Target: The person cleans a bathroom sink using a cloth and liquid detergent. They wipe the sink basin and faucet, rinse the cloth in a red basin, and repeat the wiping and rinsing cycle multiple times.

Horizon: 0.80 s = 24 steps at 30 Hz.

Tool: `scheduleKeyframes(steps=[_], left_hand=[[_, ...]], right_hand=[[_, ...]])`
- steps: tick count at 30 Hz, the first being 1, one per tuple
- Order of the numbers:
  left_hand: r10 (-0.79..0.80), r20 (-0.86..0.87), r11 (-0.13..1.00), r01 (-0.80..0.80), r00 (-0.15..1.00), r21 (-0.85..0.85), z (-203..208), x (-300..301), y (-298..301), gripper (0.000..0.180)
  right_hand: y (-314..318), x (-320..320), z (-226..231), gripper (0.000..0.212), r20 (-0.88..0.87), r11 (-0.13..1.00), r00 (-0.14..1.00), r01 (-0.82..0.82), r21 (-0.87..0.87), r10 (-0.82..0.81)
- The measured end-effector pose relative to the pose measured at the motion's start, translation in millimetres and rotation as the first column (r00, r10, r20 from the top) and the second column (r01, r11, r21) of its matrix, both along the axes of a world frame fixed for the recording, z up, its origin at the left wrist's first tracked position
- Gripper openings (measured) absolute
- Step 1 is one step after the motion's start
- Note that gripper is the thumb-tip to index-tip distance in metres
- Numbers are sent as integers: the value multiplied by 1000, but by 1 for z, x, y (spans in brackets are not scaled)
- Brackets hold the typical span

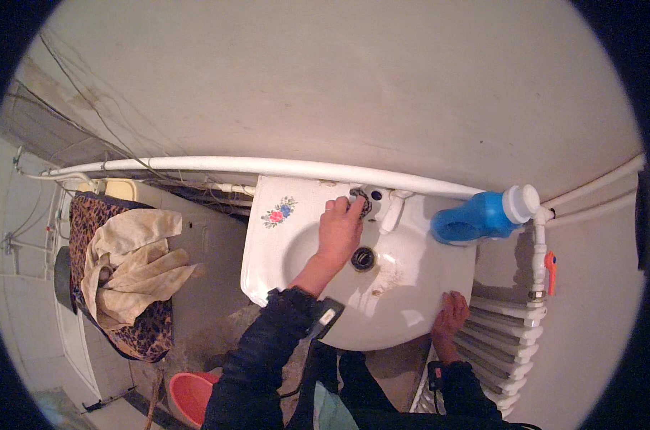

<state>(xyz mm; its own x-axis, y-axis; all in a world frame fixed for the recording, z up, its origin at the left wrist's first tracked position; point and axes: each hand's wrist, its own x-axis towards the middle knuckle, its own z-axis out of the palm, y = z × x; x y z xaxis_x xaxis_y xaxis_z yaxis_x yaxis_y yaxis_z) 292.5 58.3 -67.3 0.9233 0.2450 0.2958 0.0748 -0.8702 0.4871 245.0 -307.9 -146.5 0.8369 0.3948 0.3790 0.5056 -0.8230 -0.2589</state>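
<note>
The person's left hand (339, 233) is clasping a small dark pad (361, 203) on the back ledge of the white sink (325, 326), just left of the white tap (392, 214). Well apart from it, the right hand (450, 315) is resting on the sink's right rim, though I can't tell whether it's gripping, while a blue bottle (475, 217) is standing near the back right corner.

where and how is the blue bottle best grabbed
Probably around the bottle's blue body, below the white cap, from the person's near side with the right hand. The body is long and rounded, that hand is nearer, and the wall pipe runs along the far side.
</note>
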Motion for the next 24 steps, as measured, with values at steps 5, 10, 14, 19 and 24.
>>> scheduleKeyframes(steps=[5, 10, 14, 19, 24], left_hand=[[151, -123, 981, -134, 981, 140, -7, 37, -10, 30], [60, -76, 997, -63, 995, -39, 0, -2, -8, 35], [74, -96, 996, -77, 993, -34, 7, -10, -10, 32], [88, -231, 991, -108, 969, -73, -1, 33, 1, 33], [67, -11, 994, -68, 998, -86, -2, -14, -10, 36]], right_hand=[[1, -1, 7, 35, 27, 1000, 1000, -7, -8, 8], [7, 1, 6, 39, 76, 994, 997, -29, 108, 21], [6, 2, 3, 40, 119, 999, 993, 5, 37, -9], [3, 2, 1, 41, 43, 998, 999, 15, 54, -18], [5, 1, 2, 42, 42, 999, 999, 25, 42, -27]])
